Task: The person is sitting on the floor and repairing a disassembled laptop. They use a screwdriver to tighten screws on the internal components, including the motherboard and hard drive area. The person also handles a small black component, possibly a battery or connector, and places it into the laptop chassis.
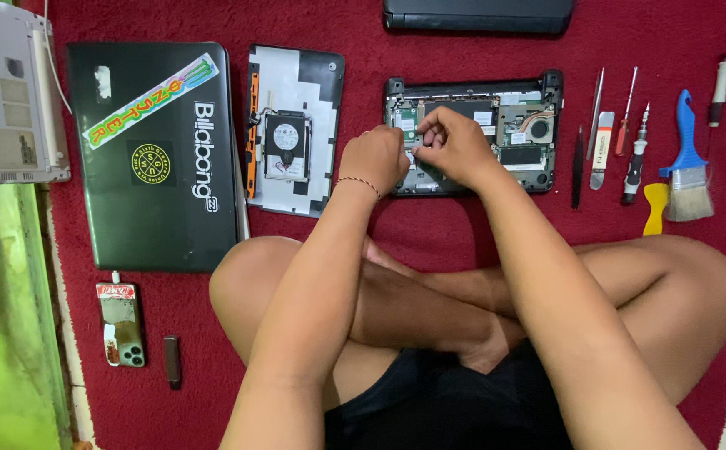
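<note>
Nearest first, then outward across the red mat (429,225):

- Person: seated cross-legged at the near edge, both forearms reaching away over the knees.
- Phone (121,323): near left, lying back upward, with a small dark stick (172,362) just to its right.
- Left hand (373,158): curled into a loose fist at the near-left corner of the opened laptop base (473,132); whether the fingers pinch anything cannot be told.
- Right hand (454,146): just beside the left, fingertips drawn together and pressed down onto the exposed board; what lies under them is hidden.
- Opened laptop base: centre of the mat, cover off, fan and circuit board showing at its right.
- Step in hand, as judged: fine work on a small part or connector inside the base. A next move would call for a steady, light pull or press, with the left hand bracing the casing.
- Removed panel (296,129): left of the base, carrying a hard drive.
- Closed black laptop lid (159,154): further left, stickered.
- Tools: right of the base, well apart from the hands: tweezers (596,112), screwdrivers (636,154), blue-handled brush (688,162), yellow pry tool (654,208).
- Dark device (478,15): far edge, centre.
</note>
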